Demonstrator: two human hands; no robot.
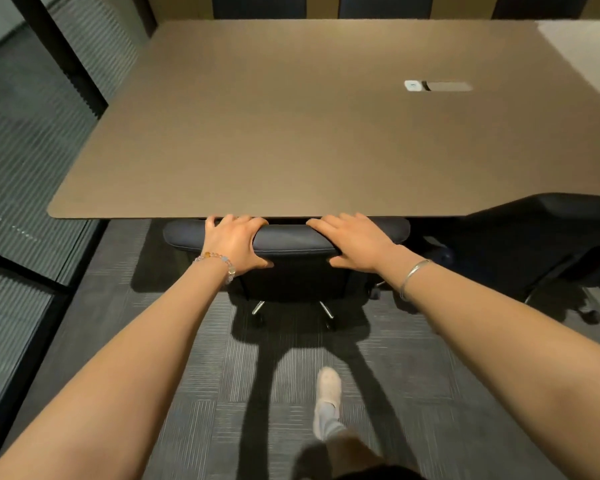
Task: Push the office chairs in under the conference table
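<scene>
A dark office chair [291, 242] stands at the near edge of the brown conference table [291, 133], its backrest top just below the edge and its seat hidden under the tabletop. My left hand [234, 245] grips the left part of the backrest top, fingers over the front, thumb behind. My right hand [352, 242] holds the right part the same way. Both arms are stretched out straight. A second dark office chair [548, 244] stands at the right, turned at an angle, part of it under the table's corner.
A glass wall with dark frames [32, 202] runs along the left. Grey carpet [187, 375] lies between me and the table. My foot in a light shoe [329, 384] is behind the chair. More dark chair backs [257, 6] line the far side. A cable box [437, 86] sits in the tabletop.
</scene>
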